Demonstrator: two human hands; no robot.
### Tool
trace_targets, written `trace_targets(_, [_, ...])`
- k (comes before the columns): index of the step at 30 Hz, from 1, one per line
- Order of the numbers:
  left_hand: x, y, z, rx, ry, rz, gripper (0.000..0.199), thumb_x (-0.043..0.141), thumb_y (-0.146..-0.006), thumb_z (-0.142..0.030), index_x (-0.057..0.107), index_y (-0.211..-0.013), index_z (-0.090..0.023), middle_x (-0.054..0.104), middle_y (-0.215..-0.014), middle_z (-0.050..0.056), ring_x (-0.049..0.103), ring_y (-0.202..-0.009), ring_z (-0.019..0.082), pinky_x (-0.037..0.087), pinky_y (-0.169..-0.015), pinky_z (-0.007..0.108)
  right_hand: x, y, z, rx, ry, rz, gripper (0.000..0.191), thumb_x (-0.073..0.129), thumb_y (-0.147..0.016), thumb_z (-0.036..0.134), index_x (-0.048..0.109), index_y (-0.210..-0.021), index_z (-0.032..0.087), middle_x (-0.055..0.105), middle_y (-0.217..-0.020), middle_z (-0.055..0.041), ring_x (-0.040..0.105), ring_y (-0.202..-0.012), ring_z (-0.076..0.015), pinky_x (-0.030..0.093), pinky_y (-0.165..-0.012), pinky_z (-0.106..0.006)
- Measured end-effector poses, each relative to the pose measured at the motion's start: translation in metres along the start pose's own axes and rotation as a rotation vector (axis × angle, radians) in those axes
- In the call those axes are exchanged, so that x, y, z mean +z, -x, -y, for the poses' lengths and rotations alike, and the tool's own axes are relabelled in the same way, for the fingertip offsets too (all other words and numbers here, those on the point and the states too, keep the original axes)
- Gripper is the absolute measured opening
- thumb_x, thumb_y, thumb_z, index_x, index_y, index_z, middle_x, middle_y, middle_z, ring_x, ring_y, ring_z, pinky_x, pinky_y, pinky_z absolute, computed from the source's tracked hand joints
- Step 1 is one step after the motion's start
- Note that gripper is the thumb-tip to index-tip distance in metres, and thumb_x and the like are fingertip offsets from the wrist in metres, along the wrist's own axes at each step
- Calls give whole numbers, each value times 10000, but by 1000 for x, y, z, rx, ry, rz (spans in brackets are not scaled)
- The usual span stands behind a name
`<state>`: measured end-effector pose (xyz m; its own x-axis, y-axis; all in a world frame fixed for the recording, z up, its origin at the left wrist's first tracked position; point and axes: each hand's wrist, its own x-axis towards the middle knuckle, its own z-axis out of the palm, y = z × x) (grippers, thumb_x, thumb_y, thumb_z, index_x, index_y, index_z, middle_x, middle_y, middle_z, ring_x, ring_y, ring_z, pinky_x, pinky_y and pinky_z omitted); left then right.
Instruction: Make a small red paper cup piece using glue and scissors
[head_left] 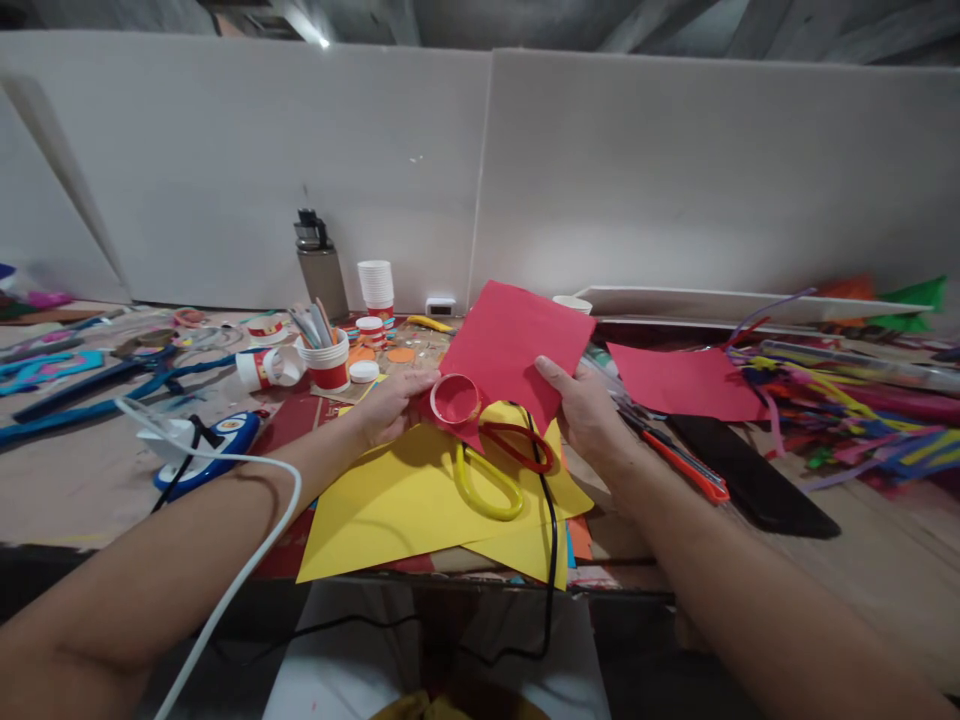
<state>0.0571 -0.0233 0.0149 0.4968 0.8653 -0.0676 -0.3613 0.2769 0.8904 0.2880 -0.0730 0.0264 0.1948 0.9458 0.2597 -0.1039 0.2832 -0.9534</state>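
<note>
A sheet of red paper is held up between my hands above the table. My left hand is closed at its lower left edge, beside a small round red thing with a pale rim, perhaps a paper cup or a ring. Whether those fingers also grip the round thing, I cannot tell. With the thumb on top, my right hand pinches the sheet's right side. Just below, scissors with one yellow and one red handle loop lie over yellow paper; their blades are hidden.
Left stand a paper cup of sticks, a tipped cup and a bottle. A white cable crosses my left forearm. Right lie a box cutter, a black phone-like slab, another red sheet and colourful strips.
</note>
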Motion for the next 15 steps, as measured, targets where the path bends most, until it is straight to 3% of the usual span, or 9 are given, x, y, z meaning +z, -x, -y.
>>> trace_targets(4, [0,0,3,4,-44,145,158,581,-849,-227,670,-867,-98,686,-705,73,636,-561,149,552,-516,263,0,-2,0,-42,-139,-80,328,759,-705,386,676,-971,213,746,-952,-25,696,-783,-206,570,-747,-345])
trace_targets(9, [-1,3,7,14,-21,246,324,558,-877,-416,659,-958,-119,715,-847,111,684,-726,210,575,-590,325,-2,-4,0,-50,-172,-153,256,773,-699,335,695,-907,206,753,-890,-13,694,-715,-192,572,-695,-332])
trace_targets(15, [0,8,6,-28,-98,309,329,663,-822,-342,648,-1060,-115,716,-935,128,692,-765,193,580,-649,314,-1,-4,-1,-48,-157,-170,261,775,-694,330,691,-907,204,755,-867,-14,697,-706,-192,573,-671,-325])
